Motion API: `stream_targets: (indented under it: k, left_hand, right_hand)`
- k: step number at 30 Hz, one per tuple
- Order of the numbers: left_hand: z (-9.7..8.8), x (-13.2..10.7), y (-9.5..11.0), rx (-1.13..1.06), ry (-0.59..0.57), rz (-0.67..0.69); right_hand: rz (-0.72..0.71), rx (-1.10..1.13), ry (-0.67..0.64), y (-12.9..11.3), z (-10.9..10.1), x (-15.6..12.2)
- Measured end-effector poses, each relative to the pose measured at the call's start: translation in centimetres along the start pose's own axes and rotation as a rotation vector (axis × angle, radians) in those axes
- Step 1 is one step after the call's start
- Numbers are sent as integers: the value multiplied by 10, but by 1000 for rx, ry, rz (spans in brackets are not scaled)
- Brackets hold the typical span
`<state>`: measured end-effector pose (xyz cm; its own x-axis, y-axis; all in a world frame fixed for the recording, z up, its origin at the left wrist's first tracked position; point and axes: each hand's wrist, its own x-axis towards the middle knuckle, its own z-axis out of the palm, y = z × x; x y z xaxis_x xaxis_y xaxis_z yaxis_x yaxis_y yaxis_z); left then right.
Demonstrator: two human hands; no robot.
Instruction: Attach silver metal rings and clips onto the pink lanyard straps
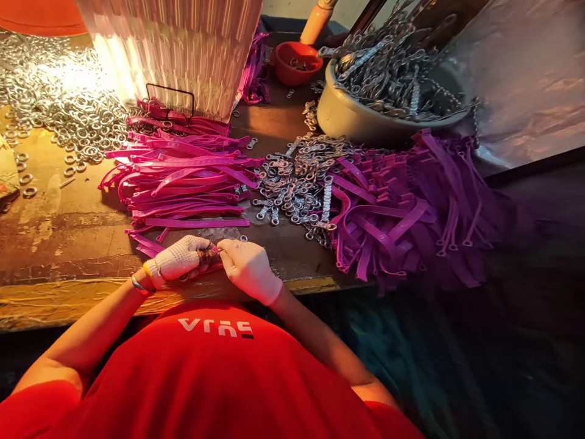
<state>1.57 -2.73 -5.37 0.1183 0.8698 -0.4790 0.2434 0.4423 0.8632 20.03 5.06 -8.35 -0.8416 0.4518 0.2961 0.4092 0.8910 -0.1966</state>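
Note:
Both hands wear white knit gloves and meet at the table's near edge. My left hand (179, 258) is closed around a pink plastic strap with a small metal piece at its end. My right hand (247, 266) pinches the same strap from the right side, fingers curled; the strap is mostly hidden between the two hands. A heap of pink straps (183, 177) lies just beyond my hands. To the right of it sits a pile of small metal clasps (297, 183), and further right a mound of purple straps (402, 207).
A worn wooden table (59, 225) carries a spread of metal rings (59, 97) at the far left. A grey bowl (351, 116) heaped with metal clasps stands at the back right, a red scoop (295, 61) behind it. A ribbed translucent container (178, 49) glows at the back.

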Motion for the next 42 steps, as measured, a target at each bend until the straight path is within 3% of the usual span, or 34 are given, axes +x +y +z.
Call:
stream_targets:
  k: [4,7,10,14,17,19,23,26,31,34,37,42]
  left_hand:
    - [-3,6,1,202,15,35]
    - [-4,6,2,121,-43,-17]
    - [-2,6,5,121,-2,20]
    - [2,8,9,303,47,7]
    - [4,7,4,105,22,-51]
    - [6,6,-2,-23,48,-50]
    - [12,5,-13,5,117,-37]
    - [14,5,-12,30,126,-48]
    - [16,4,-7,61,125,-42]
    - [16,4,-9,57,139,-34]
    - [16,4,-11,48,154,-56]
    - [10,9,-5,92,107,-47]
  right_hand:
    - [70,-7,-50,1,2,-4]
    - [36,-46,-97,1,-3,-3]
    - [12,-52,-174,0,-8,1]
    - [142,-17,-230,-3,-14,10]
    - [280,96,-292,-3,-23,16]
    - [312,184,-409,-2,-31,19]
    - [324,159,-582,2,-36,23]
    - [277,99,-572,4,-30,25]
    - [82,47,-586,9,-31,30]
    - [126,-15,-685,9,-32,31]
    - [162,-64,-702,4,-26,30]
    - [78,-94,-698,-4,-14,31]
